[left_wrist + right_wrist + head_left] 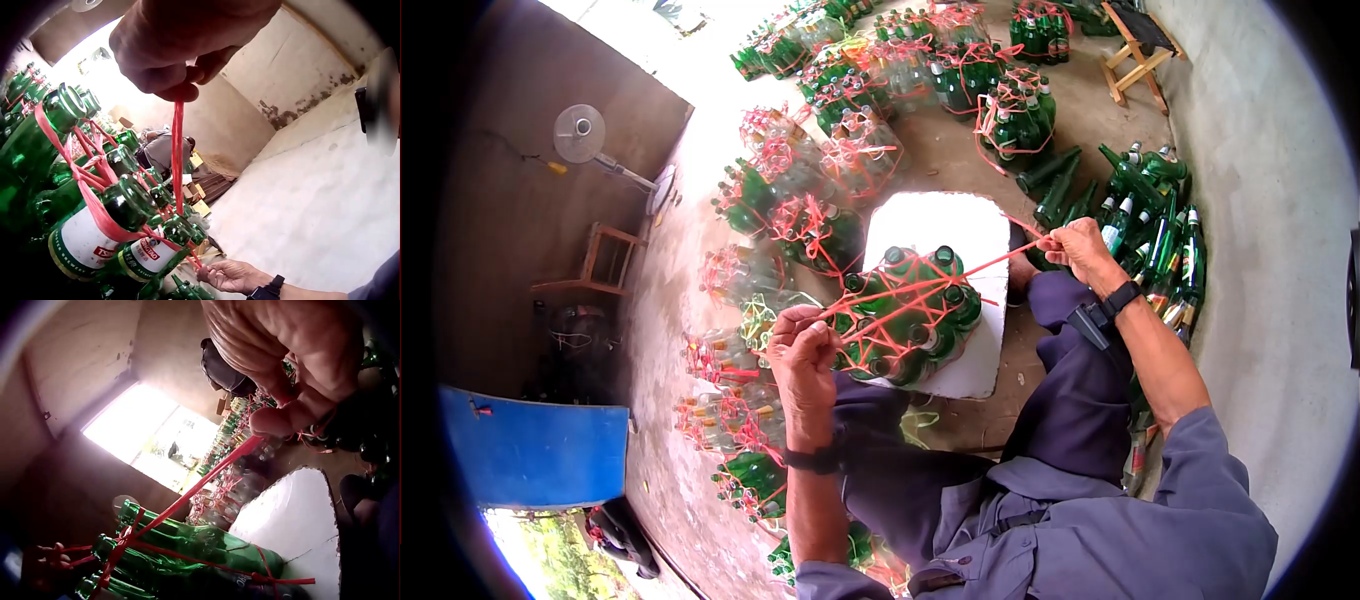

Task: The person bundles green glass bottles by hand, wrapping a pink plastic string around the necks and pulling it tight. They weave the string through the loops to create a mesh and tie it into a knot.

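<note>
Pinching red twine (178,150), the left hand (803,350) and the right hand (1087,250) hold it taut over a cluster of green bottles (943,342), upright on a white board (940,218). Beyond, loose bottles (1165,235) lie heaped by the wall (1255,290); farther off are tied bundles of bottles (1015,125) and a fan (582,133).
</note>
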A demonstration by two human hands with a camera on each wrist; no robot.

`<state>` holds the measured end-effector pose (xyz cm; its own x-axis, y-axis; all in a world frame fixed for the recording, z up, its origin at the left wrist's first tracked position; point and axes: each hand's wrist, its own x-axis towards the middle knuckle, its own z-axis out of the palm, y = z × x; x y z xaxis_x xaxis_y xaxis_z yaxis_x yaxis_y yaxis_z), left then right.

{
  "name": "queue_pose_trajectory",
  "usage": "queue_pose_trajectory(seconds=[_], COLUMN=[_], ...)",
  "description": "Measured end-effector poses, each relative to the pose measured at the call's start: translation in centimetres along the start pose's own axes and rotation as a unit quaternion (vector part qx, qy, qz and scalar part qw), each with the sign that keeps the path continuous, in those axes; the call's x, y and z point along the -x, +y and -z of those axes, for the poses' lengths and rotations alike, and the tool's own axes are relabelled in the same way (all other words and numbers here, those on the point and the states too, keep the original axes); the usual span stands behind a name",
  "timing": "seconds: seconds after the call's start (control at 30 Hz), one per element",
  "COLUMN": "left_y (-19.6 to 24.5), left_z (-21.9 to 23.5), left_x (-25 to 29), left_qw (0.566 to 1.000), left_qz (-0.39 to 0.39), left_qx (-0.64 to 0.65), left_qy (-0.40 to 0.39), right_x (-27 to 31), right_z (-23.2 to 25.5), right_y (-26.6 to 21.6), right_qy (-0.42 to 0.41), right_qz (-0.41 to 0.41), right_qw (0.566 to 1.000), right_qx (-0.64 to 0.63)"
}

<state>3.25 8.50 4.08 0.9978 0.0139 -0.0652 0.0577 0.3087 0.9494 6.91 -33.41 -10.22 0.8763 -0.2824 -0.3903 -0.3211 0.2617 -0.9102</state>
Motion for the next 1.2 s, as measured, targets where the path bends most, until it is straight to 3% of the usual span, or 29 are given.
queue_pose_trajectory(seconds=[0.07, 0.13, 0.2, 0.23, 0.33, 0.37, 0.6, 0.67, 0.8, 0.87, 0.93, 1.0, 1.03, 1.07, 1.13, 1.2], left_y=[0.3, 0.3, 0.2, 0.2, 0.5, 0.5, -0.3, -0.3, -1.0, -0.7, -1.0, -1.3, -1.4, -1.4, -1.5, -1.5], left_z=[-0.5, -0.6, -0.5, -0.4, -0.6, -0.9, -1.7, -2.1, -1.7, -1.6, -1.5, -1.4, -1.3, -1.2, -1.0, -0.9], left_x=[0.1, 0.1, 0.0, 0.1, 0.4, 0.3, 0.5, 0.7, 0.9, 0.9, 0.9, 0.8, 0.8, 0.8, 0.7, 0.7], left_qw=[0.999, 0.997, 0.961, 0.961, 0.821, 0.812, 0.873, 0.888, 0.897, 0.896, 0.900, 0.903, 0.901, 0.899, 0.896, 0.894], left_qz=[0.012, 0.026, 0.010, 0.011, -0.070, -0.079, -0.051, -0.035, -0.032, 0.003, -0.004, -0.011, -0.017, -0.022, -0.021, -0.021], left_qx=[-0.038, -0.075, -0.268, -0.269, -0.552, -0.564, -0.475, -0.450, -0.435, -0.438, -0.431, -0.423, -0.427, -0.431, -0.437, -0.442], left_qy=[-0.008, -0.015, -0.062, -0.061, -0.124, -0.129, -0.097, -0.088, -0.074, -0.071, -0.071, -0.069, -0.071, -0.072, -0.074, -0.076], right_x=[-0.3, -0.6, -0.7, -0.8, -0.8, -0.9, -1.2, -1.2, -1.0, -0.9, -0.3, 0.2, 0.2, 0.5, 2.6, 2.6], right_z=[0.0, 0.1, 0.2, 0.2, 0.4, 0.5, 0.7, 0.5, -0.4, -1.5, -2.9, -4.0, -4.4, -4.8, -6.8, -7.8], right_y=[0.1, 0.1, 0.2, 0.2, 0.3, 0.2, 0.4, 0.3, -0.3, -0.7, -1.1, -1.5, -1.4, -1.2, -1.9, -1.2], right_qy=[0.011, 0.014, 0.018, 0.015, 0.003, -0.005, -0.004, 0.008, -0.024, -0.035, -0.024, -0.085, -0.146, -0.145, -0.266, -0.287], right_qz=[-0.006, 0.004, 0.013, 0.020, 0.025, 0.024, -0.013, -0.046, -0.037, 0.006, 0.020, 0.102, 0.087, 0.086, 0.083, 0.071], right_qw=[0.996, 0.995, 0.994, 0.994, 0.994, 0.993, 0.988, 0.995, 0.999, 0.967, 0.954, 0.937, 0.931, 0.931, 0.935, 0.926], right_qx=[-0.091, -0.097, -0.103, -0.104, -0.110, -0.114, -0.151, -0.085, -0.015, 0.254, 0.299, 0.323, 0.324, 0.323, 0.218, 0.234])
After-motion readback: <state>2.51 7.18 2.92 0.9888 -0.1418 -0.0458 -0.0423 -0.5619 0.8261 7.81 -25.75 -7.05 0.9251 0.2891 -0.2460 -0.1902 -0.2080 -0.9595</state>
